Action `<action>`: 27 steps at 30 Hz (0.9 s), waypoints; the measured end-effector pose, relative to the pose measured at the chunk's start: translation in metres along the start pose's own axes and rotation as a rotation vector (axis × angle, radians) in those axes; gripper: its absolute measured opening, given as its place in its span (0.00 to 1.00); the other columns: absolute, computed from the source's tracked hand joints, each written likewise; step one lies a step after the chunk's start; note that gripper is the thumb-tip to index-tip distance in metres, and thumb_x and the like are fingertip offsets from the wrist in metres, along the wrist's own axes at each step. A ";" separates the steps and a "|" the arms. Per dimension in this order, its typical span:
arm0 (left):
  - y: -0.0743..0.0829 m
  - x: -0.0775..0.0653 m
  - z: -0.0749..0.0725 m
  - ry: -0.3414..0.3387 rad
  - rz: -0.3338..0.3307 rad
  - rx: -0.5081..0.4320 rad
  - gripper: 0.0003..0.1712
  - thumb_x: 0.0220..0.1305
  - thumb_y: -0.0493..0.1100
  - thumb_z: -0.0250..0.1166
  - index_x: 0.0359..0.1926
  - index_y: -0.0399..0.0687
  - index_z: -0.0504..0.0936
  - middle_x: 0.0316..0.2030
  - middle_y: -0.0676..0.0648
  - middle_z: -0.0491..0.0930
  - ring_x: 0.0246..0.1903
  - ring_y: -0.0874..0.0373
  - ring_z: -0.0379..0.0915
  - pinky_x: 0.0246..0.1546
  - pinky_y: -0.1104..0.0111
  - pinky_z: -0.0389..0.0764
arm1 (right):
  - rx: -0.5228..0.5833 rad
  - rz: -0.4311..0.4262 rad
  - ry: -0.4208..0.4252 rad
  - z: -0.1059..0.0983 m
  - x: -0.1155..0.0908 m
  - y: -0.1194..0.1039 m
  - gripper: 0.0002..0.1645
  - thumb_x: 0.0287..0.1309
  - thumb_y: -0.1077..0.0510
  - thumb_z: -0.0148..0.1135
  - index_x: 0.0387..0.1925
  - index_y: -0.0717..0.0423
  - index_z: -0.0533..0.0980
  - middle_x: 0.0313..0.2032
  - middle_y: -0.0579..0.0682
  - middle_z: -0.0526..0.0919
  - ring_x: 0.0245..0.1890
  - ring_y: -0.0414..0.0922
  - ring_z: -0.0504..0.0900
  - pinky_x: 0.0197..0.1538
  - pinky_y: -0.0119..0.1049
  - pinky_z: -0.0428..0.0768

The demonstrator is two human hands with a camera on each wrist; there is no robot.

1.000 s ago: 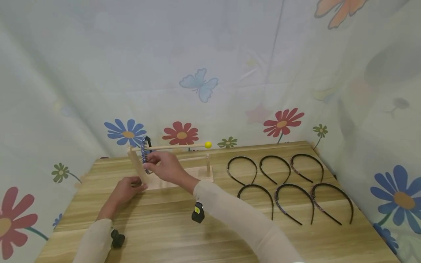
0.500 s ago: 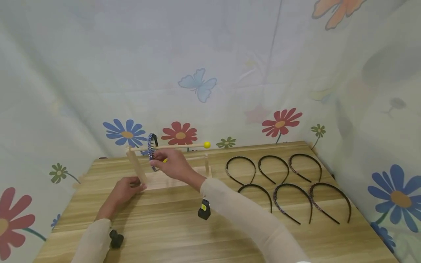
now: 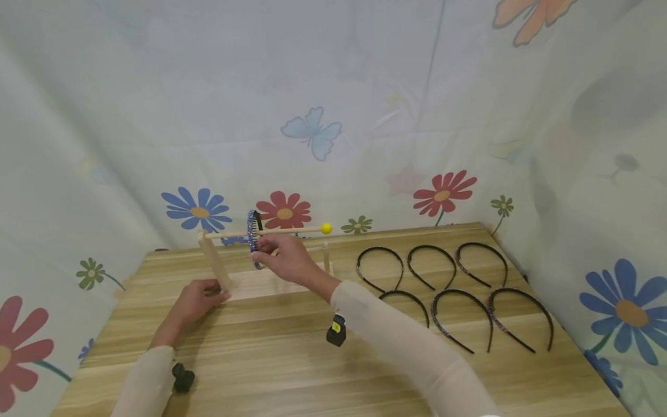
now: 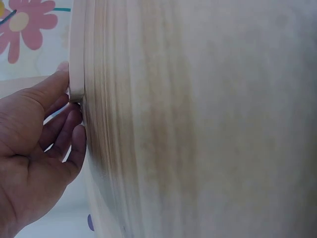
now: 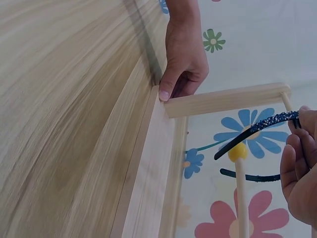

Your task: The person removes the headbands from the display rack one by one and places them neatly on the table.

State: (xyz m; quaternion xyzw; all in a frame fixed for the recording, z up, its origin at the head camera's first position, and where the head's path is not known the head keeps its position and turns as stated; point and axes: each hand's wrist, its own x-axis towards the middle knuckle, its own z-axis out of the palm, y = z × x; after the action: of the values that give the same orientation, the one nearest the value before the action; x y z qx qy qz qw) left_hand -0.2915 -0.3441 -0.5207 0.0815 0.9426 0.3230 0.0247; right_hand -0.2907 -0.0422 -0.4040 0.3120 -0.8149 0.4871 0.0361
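My right hand pinches a blue glittery headband with black teeth along its inner side. The headband stands upright around the upper rod of a wooden stand, between the tall upright and the yellow ball at the rod's tip. In the right wrist view the band's two black ends point away from the fingers. My left hand grips the left end of the stand's base, thumb and fingers on opposite faces of the board.
Several dark headbands lie in two rows on the right of the wooden table; my right sleeve partly covers one. A lower rod with a shorter post belongs to the stand's right side. A flowered cloth hangs behind.
My right hand has moved the blue headband rightward along the upper rod, away from the tall upright and closer to the yellow ball. The left hand stays at the base.
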 end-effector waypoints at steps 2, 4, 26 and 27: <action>0.001 -0.001 0.000 -0.001 -0.006 0.000 0.28 0.70 0.48 0.69 0.60 0.29 0.80 0.57 0.30 0.80 0.59 0.33 0.77 0.59 0.41 0.76 | -0.007 0.005 0.000 -0.002 -0.002 0.002 0.12 0.69 0.50 0.66 0.49 0.50 0.84 0.38 0.39 0.87 0.39 0.31 0.82 0.43 0.26 0.81; 0.002 -0.002 -0.001 -0.004 -0.012 0.000 0.28 0.70 0.48 0.68 0.60 0.29 0.79 0.57 0.30 0.80 0.59 0.32 0.76 0.59 0.41 0.76 | 0.001 0.016 0.002 -0.004 -0.004 0.003 0.12 0.69 0.50 0.66 0.49 0.50 0.84 0.38 0.39 0.88 0.39 0.31 0.82 0.42 0.26 0.81; 0.004 -0.002 -0.001 -0.016 -0.013 -0.007 0.27 0.70 0.46 0.68 0.60 0.29 0.79 0.57 0.29 0.80 0.59 0.32 0.76 0.58 0.40 0.77 | 0.032 -0.008 0.033 -0.037 -0.013 -0.002 0.15 0.67 0.53 0.68 0.51 0.56 0.84 0.40 0.45 0.88 0.38 0.35 0.83 0.41 0.27 0.83; 0.004 -0.002 -0.001 -0.015 -0.009 -0.011 0.27 0.70 0.46 0.68 0.60 0.29 0.79 0.57 0.29 0.80 0.59 0.32 0.76 0.57 0.41 0.78 | 0.033 -0.006 0.034 -0.038 -0.014 -0.003 0.15 0.67 0.53 0.69 0.50 0.56 0.84 0.40 0.45 0.88 0.37 0.35 0.83 0.41 0.26 0.83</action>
State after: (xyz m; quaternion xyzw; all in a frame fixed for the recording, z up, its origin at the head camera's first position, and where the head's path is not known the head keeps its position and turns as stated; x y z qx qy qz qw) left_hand -0.2888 -0.3422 -0.5179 0.0796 0.9409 0.3274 0.0335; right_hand -0.2876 -0.0053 -0.3871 0.3069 -0.8051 0.5054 0.0463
